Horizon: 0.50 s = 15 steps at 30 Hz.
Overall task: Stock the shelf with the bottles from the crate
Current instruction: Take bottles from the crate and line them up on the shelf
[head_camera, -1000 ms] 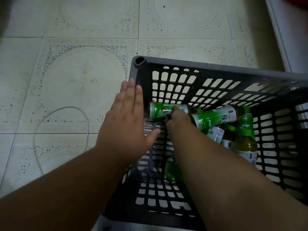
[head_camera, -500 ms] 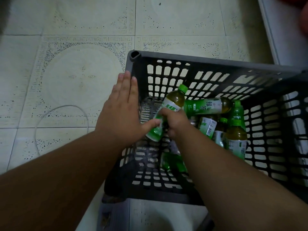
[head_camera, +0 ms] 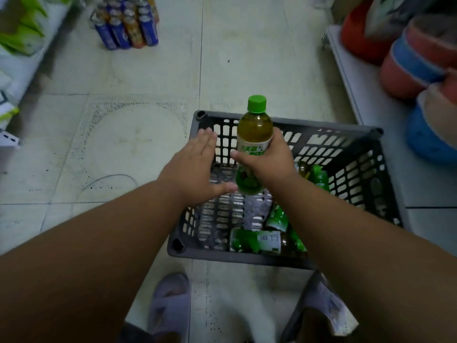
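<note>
Head view: looking down on a tiled floor.
Bottle (head_camera: 254,131): clear plastic, amber liquid, green screw cap, green-and-white label, writing blurred; upright above the crate.
Right hand (head_camera: 268,162): fingers wrapped round the bottle's label.
Left hand (head_camera: 195,167): fingers flat, spread, thumb touching the bottle's base.
Crate (head_camera: 346,169): grey slotted plastic; more green-labelled bottles (head_camera: 257,241) lying inside.

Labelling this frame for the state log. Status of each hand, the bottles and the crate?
right hand: shut on held bottle
left hand: open, flat, thumb near the bottle's base, holding nothing
held bottle: upright, green cap on, lifted above the crate
crate: on the floor, partly emptied
bottles in crate: lying on their sides, some hidden by the right arm
</note>
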{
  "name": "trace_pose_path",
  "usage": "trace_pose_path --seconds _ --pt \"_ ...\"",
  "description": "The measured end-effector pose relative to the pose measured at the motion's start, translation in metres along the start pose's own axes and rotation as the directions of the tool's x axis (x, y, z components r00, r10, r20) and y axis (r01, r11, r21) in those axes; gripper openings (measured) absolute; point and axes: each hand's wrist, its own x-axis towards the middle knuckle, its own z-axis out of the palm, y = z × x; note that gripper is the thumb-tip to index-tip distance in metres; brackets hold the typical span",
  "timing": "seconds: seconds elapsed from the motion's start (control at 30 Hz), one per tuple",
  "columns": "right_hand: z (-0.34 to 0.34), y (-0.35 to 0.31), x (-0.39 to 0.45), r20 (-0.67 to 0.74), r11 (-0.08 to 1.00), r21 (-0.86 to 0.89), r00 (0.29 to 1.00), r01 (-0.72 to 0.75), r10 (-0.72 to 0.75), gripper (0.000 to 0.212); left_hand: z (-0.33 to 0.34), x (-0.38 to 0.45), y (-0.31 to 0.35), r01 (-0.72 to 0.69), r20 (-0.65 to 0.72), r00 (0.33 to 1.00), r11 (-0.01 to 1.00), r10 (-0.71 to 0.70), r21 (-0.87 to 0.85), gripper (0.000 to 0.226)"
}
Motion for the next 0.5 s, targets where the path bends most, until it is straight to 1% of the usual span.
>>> trace_pose_path --seconds 0.13,0.23,0.27,0.37,0.43,0.5 --pt "-0.044 -0.058 -0.038 -0.041 0.996 -0.004 0.995 0.090 -0.091 0.065 -0.047 -0.038 0.043 0.000 -0.110 0.994 0.982 -0.021 -0.190 0.117" --pt "-0.084 -0.098 -0.075 -0.109 0.982 -0.037 0.976 0.186 -0.189 0.062 -0.077 -0.068 0.081 -0.062 -0.198 0.980 0.943 -0.004 -0.326 0.100" --pt "-0.098 -0.110 -0.089 -0.139 0.975 -0.056 0.965 0.215 -0.221 0.062 -0.086 -0.076 0.095 -0.074 -0.211 0.978 0.938 0.002 -0.338 0.100" --pt "-0.141 -0.137 -0.134 -0.225 0.955 -0.079 0.928 0.286 -0.296 0.062 -0.106 -0.097 0.137 -0.114 -0.227 0.973 0.933 0.036 -0.341 0.113" --pt "-0.169 -0.149 -0.166 -0.265 0.946 -0.073 0.909 0.314 -0.322 0.058 -0.116 -0.109 0.168 -0.186 -0.260 0.961 0.912 0.092 -0.365 0.113" --pt "-0.195 -0.155 -0.199 -0.315 0.939 -0.073 0.886 0.335 -0.340 0.058 -0.123 -0.123 0.198 -0.273 -0.281 0.946 0.867 0.162 -0.417 0.111"
